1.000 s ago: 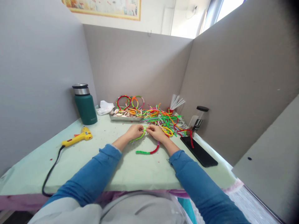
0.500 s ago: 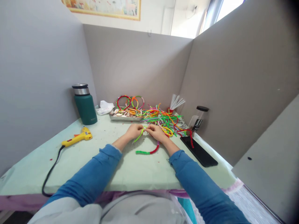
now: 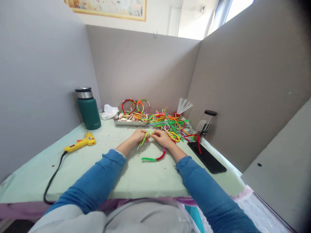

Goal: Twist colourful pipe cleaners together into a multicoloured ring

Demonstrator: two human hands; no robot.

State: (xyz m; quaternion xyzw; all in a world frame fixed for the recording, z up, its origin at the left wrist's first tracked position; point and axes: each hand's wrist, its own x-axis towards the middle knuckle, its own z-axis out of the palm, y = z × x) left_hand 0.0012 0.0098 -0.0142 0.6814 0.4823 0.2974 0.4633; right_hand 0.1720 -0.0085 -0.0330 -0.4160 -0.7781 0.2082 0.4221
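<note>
Lime-green fuzzy wire (image 3: 143, 141) is what's being worked right now, up between both hands over the middle of the worktop (image 3: 150, 181). Left hand (image 3: 138, 135) is pinched on it, with the free end poking down. Right hand (image 3: 162, 138) has its fingertips right beside; can't tell if they're closed on the wire or just touching. Looks like close fingertip shaping to me, and stuff this thin and bendy calls for a steady light pinch. A curved green-and-red fuzzy strip (image 3: 150, 159) pokes out below the right hand. Behind: shiny metal tray (image 3: 131, 123) of shells, soft round loops, tangled fuzzy sticks (image 3: 170, 122).
</note>
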